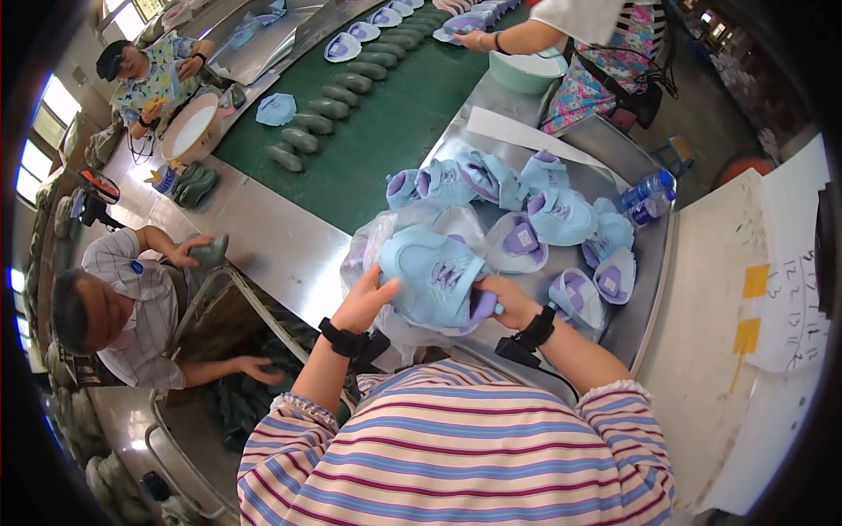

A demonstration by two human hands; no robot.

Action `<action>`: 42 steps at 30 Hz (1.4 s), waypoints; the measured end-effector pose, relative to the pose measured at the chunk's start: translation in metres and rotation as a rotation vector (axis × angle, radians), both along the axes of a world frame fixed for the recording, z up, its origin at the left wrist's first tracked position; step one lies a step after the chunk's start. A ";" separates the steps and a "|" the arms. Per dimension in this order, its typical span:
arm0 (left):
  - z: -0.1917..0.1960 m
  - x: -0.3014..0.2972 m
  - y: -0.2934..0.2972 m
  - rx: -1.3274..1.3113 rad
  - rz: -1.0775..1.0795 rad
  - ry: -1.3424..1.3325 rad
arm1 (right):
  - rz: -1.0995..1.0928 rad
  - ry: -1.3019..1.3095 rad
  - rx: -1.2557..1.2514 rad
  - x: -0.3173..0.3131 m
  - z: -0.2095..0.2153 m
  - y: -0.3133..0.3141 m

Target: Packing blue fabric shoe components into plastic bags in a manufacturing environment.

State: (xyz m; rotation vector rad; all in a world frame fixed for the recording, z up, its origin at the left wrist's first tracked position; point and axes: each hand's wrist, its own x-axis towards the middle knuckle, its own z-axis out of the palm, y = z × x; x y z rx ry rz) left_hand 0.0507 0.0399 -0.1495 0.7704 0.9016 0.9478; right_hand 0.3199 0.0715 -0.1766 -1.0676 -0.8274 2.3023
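Observation:
A light blue shoe upper (pixel 430 267) with purple laces and a purple lining is held up in front of my body. My left hand (pixel 364 302) grips its left side, the thumb lying on top of the blue fabric. On the other side, my right hand (pixel 509 302) is closed on the purple collar end, its fingers partly hidden. Below and behind the upper lies a crumpled clear plastic bag (pixel 358 256). Several more blue and purple uppers (pixel 561 213) are heaped on the metal table (pixel 618 337) beyond my right hand, some showing their purple insides.
A green conveyor belt (pixel 395 131) carries a row of dark green shoe lasts (pixel 329 109) and more uppers. Two bottles (pixel 649 197) stand at the table's right edge. At left, a co-worker (pixel 132 307) holds a last over a bin; other people work farther off.

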 end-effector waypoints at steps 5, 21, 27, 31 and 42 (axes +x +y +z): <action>0.003 -0.011 0.007 0.135 0.599 0.301 | 0.135 0.019 0.140 -0.031 0.039 0.011; 0.027 -0.036 -0.013 0.486 1.110 0.383 | 0.143 -0.266 0.456 0.044 -0.045 0.054; 0.013 -0.041 -0.006 0.525 0.689 0.698 | -0.185 0.291 0.198 0.063 -0.004 0.050; 0.022 -0.019 0.006 0.499 0.519 0.856 | -0.225 0.355 0.142 0.062 0.005 0.037; 0.013 -0.029 -0.003 0.275 0.673 0.744 | 0.165 -0.188 0.394 -0.040 0.007 0.040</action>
